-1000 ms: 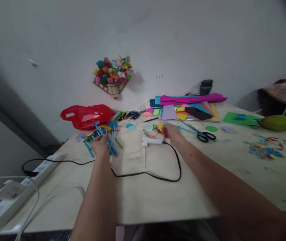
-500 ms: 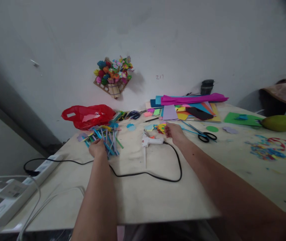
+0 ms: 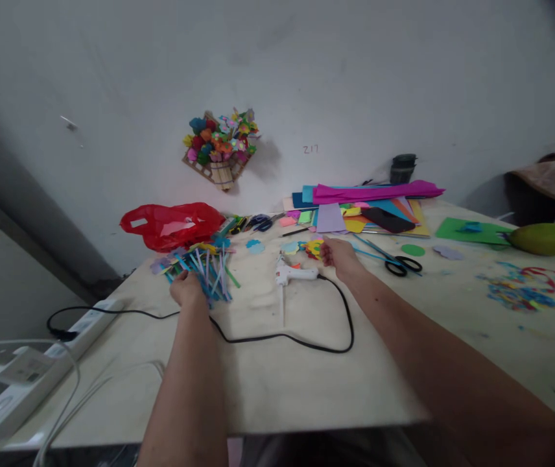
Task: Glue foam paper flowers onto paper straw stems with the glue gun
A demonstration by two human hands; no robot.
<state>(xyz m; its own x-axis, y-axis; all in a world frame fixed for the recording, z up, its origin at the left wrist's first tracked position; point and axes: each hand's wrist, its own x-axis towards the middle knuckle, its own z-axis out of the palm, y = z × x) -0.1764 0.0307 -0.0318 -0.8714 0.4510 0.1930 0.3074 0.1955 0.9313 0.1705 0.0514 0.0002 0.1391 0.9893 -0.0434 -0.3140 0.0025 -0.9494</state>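
Observation:
My left hand has its fingers curled in at the near side of a pile of blue, lilac and green paper strips with flower shapes at their far end. Whether a strip is pinched in it is hidden. My right hand rests with bent fingers against a yellow and red paper flower; its grip on anything cannot be made out. Between both hands lies a white hot glue gun, a glue stick sticking out towards me. Blue scalloped paper cutouts lie behind it.
A black cord loops from the glue gun, under my left forearm, to a power strip. Black-handled scissors lie right of my right hand. A red plastic bag, coloured sheets and paper scraps lie around.
My left hand has shifted very slightly left at the edge of the strips. The right hand and the glue gun stay where they were.

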